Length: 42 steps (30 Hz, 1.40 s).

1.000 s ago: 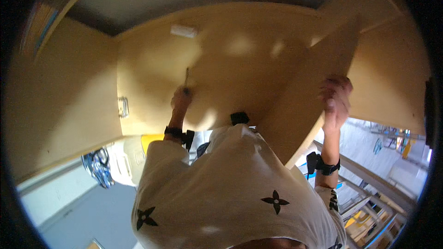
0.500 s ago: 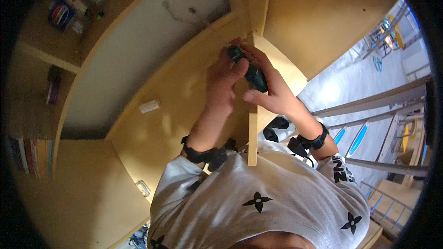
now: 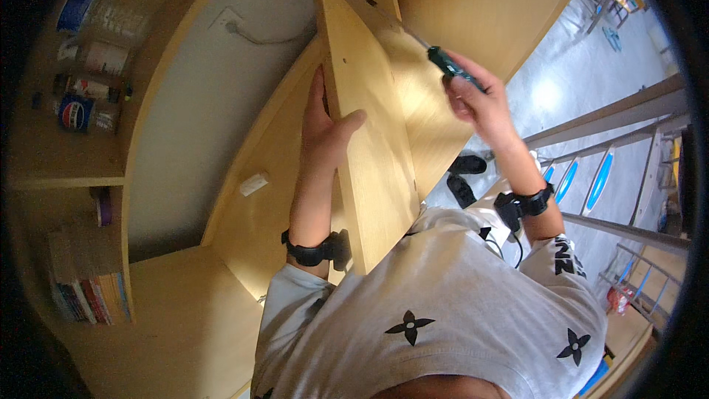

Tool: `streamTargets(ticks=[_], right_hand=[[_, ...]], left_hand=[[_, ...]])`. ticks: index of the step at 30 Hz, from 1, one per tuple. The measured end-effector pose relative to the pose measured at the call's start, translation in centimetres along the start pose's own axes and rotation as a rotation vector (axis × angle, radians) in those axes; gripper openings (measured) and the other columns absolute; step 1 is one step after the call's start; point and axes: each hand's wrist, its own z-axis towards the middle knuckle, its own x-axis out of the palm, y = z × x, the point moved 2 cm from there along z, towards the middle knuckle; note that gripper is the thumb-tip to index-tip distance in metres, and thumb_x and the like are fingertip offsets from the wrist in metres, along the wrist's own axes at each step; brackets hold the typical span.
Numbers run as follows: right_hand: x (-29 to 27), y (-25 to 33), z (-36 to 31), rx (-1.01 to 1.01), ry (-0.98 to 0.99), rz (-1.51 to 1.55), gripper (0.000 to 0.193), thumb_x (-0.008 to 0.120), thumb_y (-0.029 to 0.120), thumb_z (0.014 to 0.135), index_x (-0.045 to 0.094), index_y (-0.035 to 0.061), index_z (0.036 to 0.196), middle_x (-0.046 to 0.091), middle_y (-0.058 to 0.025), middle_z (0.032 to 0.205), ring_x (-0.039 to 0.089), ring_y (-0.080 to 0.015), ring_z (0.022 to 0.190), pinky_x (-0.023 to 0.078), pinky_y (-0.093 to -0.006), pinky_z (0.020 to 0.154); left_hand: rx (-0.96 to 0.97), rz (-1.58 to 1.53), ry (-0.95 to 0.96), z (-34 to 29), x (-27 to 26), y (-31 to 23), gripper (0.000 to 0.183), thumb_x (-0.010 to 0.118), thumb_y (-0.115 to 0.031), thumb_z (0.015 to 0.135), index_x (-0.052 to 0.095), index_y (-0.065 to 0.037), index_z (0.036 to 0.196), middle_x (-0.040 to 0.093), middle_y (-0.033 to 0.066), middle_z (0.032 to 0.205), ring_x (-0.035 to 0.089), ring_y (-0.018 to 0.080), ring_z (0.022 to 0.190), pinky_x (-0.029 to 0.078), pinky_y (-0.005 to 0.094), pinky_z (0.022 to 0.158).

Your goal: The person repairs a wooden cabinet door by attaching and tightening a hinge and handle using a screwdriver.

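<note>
My left hand [image 3: 329, 129] grips the near-left edge of a light wood panel [image 3: 373, 129], thumb over its face and fingers behind it. The panel stands tilted between my arms, with a small dark hole near its upper part. In my right hand [image 3: 476, 100] is a screwdriver [image 3: 452, 68] with a dark green handle. Its thin shaft points up and left, past the panel's right side, toward the wooden cabinet wall [image 3: 487, 7]. The tip is apart from my left hand. My right fingers wrap round the handle's lower part.
Left stands a wooden shelf [image 3: 66, 181] with bottles and a row of books [image 3: 92, 299]. A small white block [image 3: 254, 184] lies on the wooden desk surface. A cable [image 3: 269, 38] runs from the wall socket. To the right is a metal ladder [image 3: 591, 148]; black shoes [image 3: 465, 166] show below.
My hands have moved apart. The left has taken hold of the panel, which is now turned with its face showing. The right has moved right with the screwdriver, its shaft now visible.
</note>
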Motion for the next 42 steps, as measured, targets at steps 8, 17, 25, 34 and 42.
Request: streamTargets(ticks=[8, 17, 25, 34, 42], right_hand=[[-4.3, -1.0, -2.5, 0.047, -0.136, -0.125, 0.041, 0.058, 0.009, 0.085, 0.05, -0.0022, 0.124, 0.054, -0.0019, 0.073, 0.038, -0.0029, 0.049, 0.027, -0.0186, 0.043], [-4.2, 0.1, -5.2, -0.106, -0.049, -0.642, 0.037, 0.062, 0.014, 0.082, 0.057, -0.0005, 0.116, 0.066, -0.006, 0.091, 0.058, -0.0106, 0.074, 0.047, -0.0245, 0.071], [-4.8, -0.3, -6.8, -0.152, -0.054, -0.718, 0.036, 0.06, 0.009, 0.08, 0.057, -0.0015, 0.114, 0.065, -0.0163, 0.088, 0.062, -0.0194, 0.07, 0.048, -0.0277, 0.067], [-3.6, -0.7, -7.4, -0.237, -0.119, -0.745, 0.036, 0.061, 0.009, 0.079, 0.058, -0.0007, 0.113, 0.063, -0.0166, 0.085, 0.061, -0.025, 0.07, 0.047, -0.0311, 0.066], [-3.9, -1.1, -7.1, -0.24, -0.133, -0.731, 0.035, 0.06, 0.009, 0.079, 0.058, -0.001, 0.113, 0.064, -0.0166, 0.086, 0.061, -0.0223, 0.067, 0.047, -0.0294, 0.064]], left_hand=[[-0.133, 0.122, 0.089, 2.3, -1.7, -0.9, 0.08, 0.048, 0.006, 0.057, 0.034, 0.001, 0.136, 0.053, 0.0094, 0.115, 0.05, 0.0169, 0.105, 0.038, 0.0257, 0.089], [-0.115, 0.329, 0.342, 3.4, -1.1, 0.2, 0.084, 0.047, 0.007, 0.06, 0.023, 0.001, 0.141, 0.048, 0.0124, 0.123, 0.047, 0.0207, 0.111, 0.035, 0.0277, 0.095], [-0.366, 0.677, 0.654, 6.2, 2.9, -1.3, 0.066, 0.052, -0.006, 0.077, 0.026, -0.001, 0.138, 0.045, 0.0175, 0.126, 0.043, 0.0248, 0.118, 0.031, 0.0355, 0.101], [0.11, 0.762, 0.592, 7.8, 3.8, 0.9, 0.057, 0.048, -0.011, 0.086, 0.024, 0.004, 0.136, 0.044, 0.0226, 0.128, 0.045, 0.0297, 0.117, 0.032, 0.0358, 0.1], [0.023, 0.684, 0.727, 8.7, 4.2, 0.4, 0.062, 0.048, -0.01, 0.088, 0.015, 0.002, 0.14, 0.031, 0.0204, 0.139, 0.031, 0.0277, 0.128, 0.023, 0.0372, 0.107]])
